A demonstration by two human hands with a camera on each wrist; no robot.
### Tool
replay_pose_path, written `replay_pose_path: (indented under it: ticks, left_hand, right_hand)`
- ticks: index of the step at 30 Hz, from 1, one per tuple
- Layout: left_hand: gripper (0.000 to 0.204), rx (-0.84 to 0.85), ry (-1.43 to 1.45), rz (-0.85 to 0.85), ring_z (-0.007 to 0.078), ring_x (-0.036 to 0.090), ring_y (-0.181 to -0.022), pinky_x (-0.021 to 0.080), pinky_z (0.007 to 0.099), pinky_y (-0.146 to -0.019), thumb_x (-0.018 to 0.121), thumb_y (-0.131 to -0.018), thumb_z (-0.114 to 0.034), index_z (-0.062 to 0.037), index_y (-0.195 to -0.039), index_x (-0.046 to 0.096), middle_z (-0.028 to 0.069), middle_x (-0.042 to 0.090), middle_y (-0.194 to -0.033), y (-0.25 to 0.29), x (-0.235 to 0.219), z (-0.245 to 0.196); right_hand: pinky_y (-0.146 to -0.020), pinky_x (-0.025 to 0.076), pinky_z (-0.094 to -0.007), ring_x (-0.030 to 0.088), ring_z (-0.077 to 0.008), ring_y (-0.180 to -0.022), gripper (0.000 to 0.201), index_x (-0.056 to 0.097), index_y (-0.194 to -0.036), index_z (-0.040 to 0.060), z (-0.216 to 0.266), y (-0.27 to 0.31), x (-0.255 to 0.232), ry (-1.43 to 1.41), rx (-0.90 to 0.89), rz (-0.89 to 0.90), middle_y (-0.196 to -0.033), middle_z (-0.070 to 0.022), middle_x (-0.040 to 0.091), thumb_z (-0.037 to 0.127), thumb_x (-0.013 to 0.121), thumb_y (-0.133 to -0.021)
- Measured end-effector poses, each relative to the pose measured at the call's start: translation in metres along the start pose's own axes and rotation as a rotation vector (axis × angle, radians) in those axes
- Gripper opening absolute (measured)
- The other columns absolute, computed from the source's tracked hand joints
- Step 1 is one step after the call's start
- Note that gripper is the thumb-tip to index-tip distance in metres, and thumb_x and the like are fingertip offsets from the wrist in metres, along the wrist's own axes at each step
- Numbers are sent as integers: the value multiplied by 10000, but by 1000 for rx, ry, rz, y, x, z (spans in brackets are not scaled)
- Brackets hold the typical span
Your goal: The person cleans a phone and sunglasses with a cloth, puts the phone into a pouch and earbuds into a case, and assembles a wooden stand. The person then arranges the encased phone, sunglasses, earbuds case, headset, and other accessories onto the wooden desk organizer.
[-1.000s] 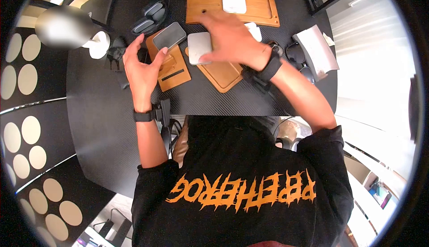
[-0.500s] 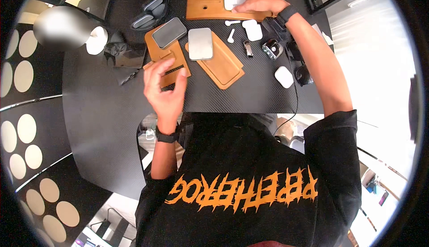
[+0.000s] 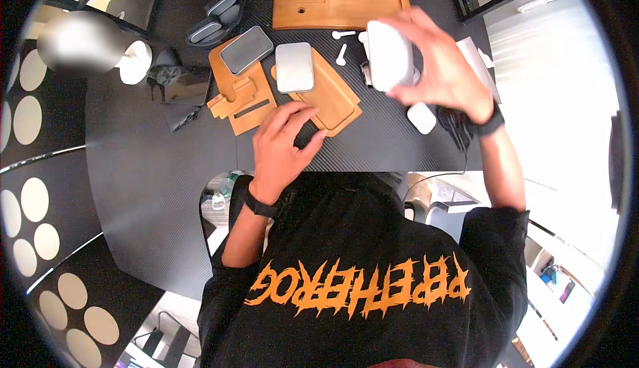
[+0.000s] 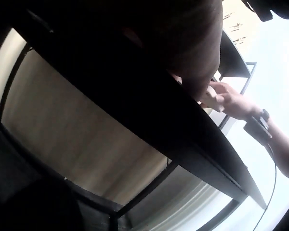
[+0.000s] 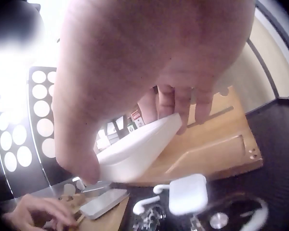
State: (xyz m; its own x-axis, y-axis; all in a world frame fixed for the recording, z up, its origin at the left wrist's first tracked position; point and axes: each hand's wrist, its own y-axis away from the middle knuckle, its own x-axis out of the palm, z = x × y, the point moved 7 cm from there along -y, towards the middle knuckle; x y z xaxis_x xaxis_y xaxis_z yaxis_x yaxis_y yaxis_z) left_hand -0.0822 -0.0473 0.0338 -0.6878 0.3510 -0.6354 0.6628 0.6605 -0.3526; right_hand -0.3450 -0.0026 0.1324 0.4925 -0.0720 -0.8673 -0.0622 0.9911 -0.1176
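My right hand (image 3: 444,71) grips a white rounded-square slab (image 3: 387,56) by opposite edges and holds it tilted over the right side of the desk. The right wrist view shows thumb and fingers on the edges of the white slab (image 5: 139,151). My left hand (image 3: 281,149), fingers loosely bent and nothing in them, hovers at the near edge of a wooden tray (image 3: 336,111). On that tray's left part lies a silver rounded-square case (image 3: 294,67). Beside it, a dark-faced phone-like slab (image 3: 246,49) rests on a slotted wooden stand (image 3: 256,116).
A large wooden organizer (image 3: 319,15) stands at the back. Two white earbuds (image 3: 341,55) and a small white earbud case (image 3: 421,118) lie on the black desk (image 3: 166,188). Dark folded glasses-like items (image 3: 216,20) sit back left, a white round-based lamp (image 3: 135,61) further left.
My right hand went from above the silver case to the organizer, took the white slab off it and brought it nearer and rightward. The left hand moved right, toward the wooden tray.
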Motion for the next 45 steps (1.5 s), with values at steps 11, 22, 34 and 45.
replay_pose_path:
  ticks: [11,22,34,45]
  left_hand:
    - [530,40,-86,65,248,685,-911,588,378,-816,992,-661,-307,-101,-1107,793,48,690,-1183,-1,10,-4]
    - [367,94,-75,22,258,664,-907,563,384,-778,982,-651,-221,-83,-864,718,46,690,-1145,3,5,-10]
    - [413,159,-72,12,264,630,-775,523,397,-691,1004,-649,-264,-83,-830,680,55,641,-881,7,6,-24]
    - [608,-158,-159,140,197,600,-526,480,358,-548,878,-866,-245,-35,-1395,665,50,608,-611,-8,16,-3]
  right_hand:
    - [-1109,477,-457,588,-347,-1299,913,624,-1405,61,47,104,59,70,166,75,-1397,-136,622,218,949,-566]
    - [-1092,482,-466,569,-347,-1326,778,636,-1375,80,41,107,77,99,170,-118,-1418,-125,597,169,922,-656]
    - [-1050,501,-442,632,-315,-1234,531,739,-1227,106,39,119,78,5,172,-301,-1291,-69,672,180,908,-729]
    - [-788,617,-383,739,-279,-894,403,714,-1219,111,80,109,126,-232,6,-109,-1344,-54,640,173,833,-840]
